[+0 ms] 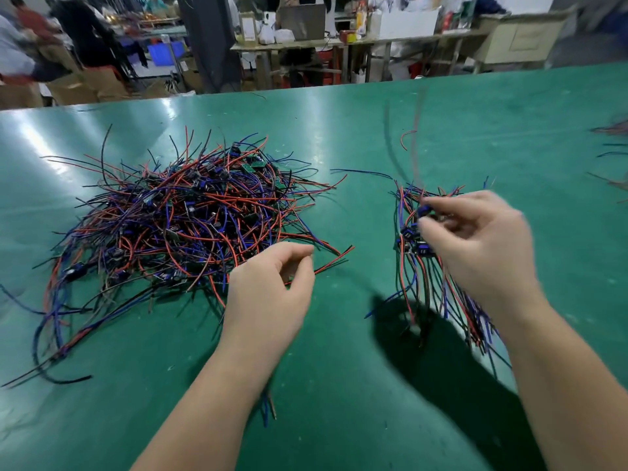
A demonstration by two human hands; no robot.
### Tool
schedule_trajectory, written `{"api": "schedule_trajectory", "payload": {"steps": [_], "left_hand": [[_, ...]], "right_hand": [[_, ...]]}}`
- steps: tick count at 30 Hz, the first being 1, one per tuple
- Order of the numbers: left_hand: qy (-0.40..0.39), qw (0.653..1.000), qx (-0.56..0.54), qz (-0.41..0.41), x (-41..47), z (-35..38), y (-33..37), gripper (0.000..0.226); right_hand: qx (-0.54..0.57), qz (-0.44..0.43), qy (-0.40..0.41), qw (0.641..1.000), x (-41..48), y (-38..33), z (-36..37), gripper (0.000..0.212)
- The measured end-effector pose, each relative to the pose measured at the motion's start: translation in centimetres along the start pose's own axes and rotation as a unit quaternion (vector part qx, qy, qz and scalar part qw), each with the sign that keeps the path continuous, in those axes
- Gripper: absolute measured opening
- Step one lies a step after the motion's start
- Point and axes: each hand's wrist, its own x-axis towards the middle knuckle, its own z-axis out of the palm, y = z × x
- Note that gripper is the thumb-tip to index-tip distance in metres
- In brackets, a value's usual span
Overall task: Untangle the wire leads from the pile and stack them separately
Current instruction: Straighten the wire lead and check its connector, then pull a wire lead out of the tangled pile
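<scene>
Pinches one wire lead (424, 210) in right hand (475, 239) over sorted stack (413, 266), right side of green bench (339, 368). Curls left hand (272, 287) at edge of tangled pile (190, 219); cannot tell whether grasping anything. Risks snagging trailing wires, dragging sorted leads askew.

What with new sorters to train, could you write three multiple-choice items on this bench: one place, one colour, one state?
1. Where does the tangled pile lie from the sorted bundle? A left of it; B right of it; C on it.
2. What colour is the table? A white; B green; C yellow.
3. What does the right hand do? A lies flat; B pinches a lead; C is out of view.
1 A: the pile sits on the left. 2 B: its bare top is green. 3 B: its fingertips close on a blue part.
</scene>
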Motion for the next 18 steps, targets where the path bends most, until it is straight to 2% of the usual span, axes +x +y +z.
{"api": "schedule_trajectory", "payload": {"steps": [2, 3, 5, 6, 7, 10, 16, 18], "left_hand": [[-0.031, 0.986, 0.163, 0.026, 0.0, -0.3, -0.5, 0.025], [-0.068, 0.964, 0.256, 0.013, 0.0, -0.2, -0.7, 0.031], [-0.124, 0.905, 0.406, -0.003, 0.0, 0.2, -1.2, 0.036], [-0.131, 0.890, 0.437, -0.001, -0.1, 0.3, -1.3, 0.034], [-0.129, 0.887, 0.444, 0.004, 0.0, 0.3, -1.4, 0.032], [-0.113, 0.906, 0.407, 0.008, 0.0, 0.4, -1.6, 0.029], [-0.118, 0.925, 0.361, -0.001, -0.1, 0.4, -1.6, 0.032], [-0.093, 0.948, 0.303, 0.011, 0.0, 0.4, -1.3, 0.032]], "right_hand": [[-0.098, 0.016, 0.075, 0.992, 1.4, 1.3, -1.6, 0.026], [-0.130, 0.032, 0.094, 0.987, 1.9, 2.0, -2.4, 0.025], [-0.178, 0.076, 0.090, 0.977, 2.7, 3.5, -3.4, 0.019], [-0.205, 0.098, 0.070, 0.971, 2.8, 4.2, -3.6, 0.015], [-0.237, 0.117, 0.042, 0.964, 2.9, 4.8, -3.6, 0.011], [-0.297, 0.153, -0.025, 0.942, 2.8, 5.8, -3.1, 0.006], [-0.324, 0.169, -0.026, 0.930, 2.8, 6.3, -3.1, 0.014], [-0.311, 0.178, -0.036, 0.933, 2.8, 6.4, -3.2, 0.015]]}}
